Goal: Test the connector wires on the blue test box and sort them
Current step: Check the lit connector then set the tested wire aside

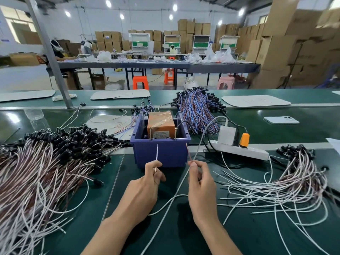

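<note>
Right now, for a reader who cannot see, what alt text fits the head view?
Two hands each pinch one wire end, the left hand a white end, the right hand a brown end, and point them up at a blue box on a green bench. A left pile and a right pile of wires flank it.

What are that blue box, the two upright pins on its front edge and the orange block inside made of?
Blue box: moulded plastic, judging by its even colour, thick rim and dull sheen.
Pins: metal, brassy and glinting, with flat heads like screws.
Orange block: unclear. It is wrapped in glossy clear tape that wrinkles and reflects light, perhaps over card or a casing.
</note>
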